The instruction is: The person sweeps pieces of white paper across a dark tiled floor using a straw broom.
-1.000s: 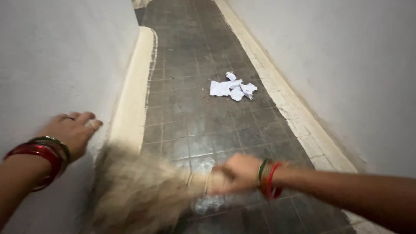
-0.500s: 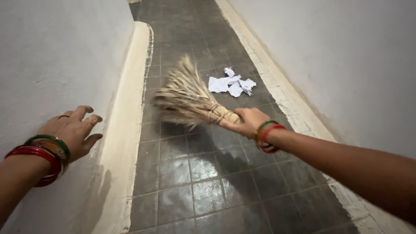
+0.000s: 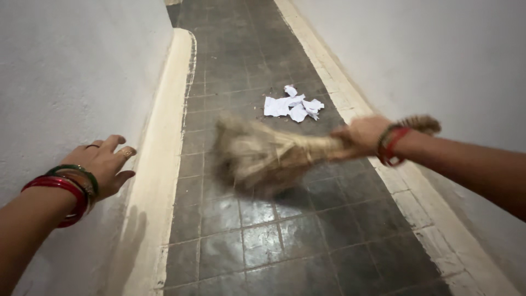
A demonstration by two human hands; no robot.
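Dark square tiles cover the floor (image 3: 263,241) of a thin hallway, with a white wall (image 3: 71,71) on the left, another white wall (image 3: 438,60) on the right, and a pale painted strip (image 3: 164,164) along the bottom of each. From the head camera, which is the only view, the right hand (image 3: 364,134) is closed tight around the tied end of a grass broom (image 3: 263,156). The broom's soft, bushy end looks blurry and hangs low over the tiles in the middle of the hallway, pointing to the left. Its stiff handle end sticks out behind the wrist, close to the right wall. Red and green bangles sit on that wrist. The left hand (image 3: 104,164) holds nothing; its fingers are spread wide and lie flat on the left wall, and it wears bangles and rings too. A little pile of torn white paper bits (image 3: 293,105) lies on the tiles farther up, just past the broom's bushy end and not touching it. The shiny tiles near the camera look free of paper, so that part seems swept. The paper pile is not yet picked up, and the far floor past it appears unswept.
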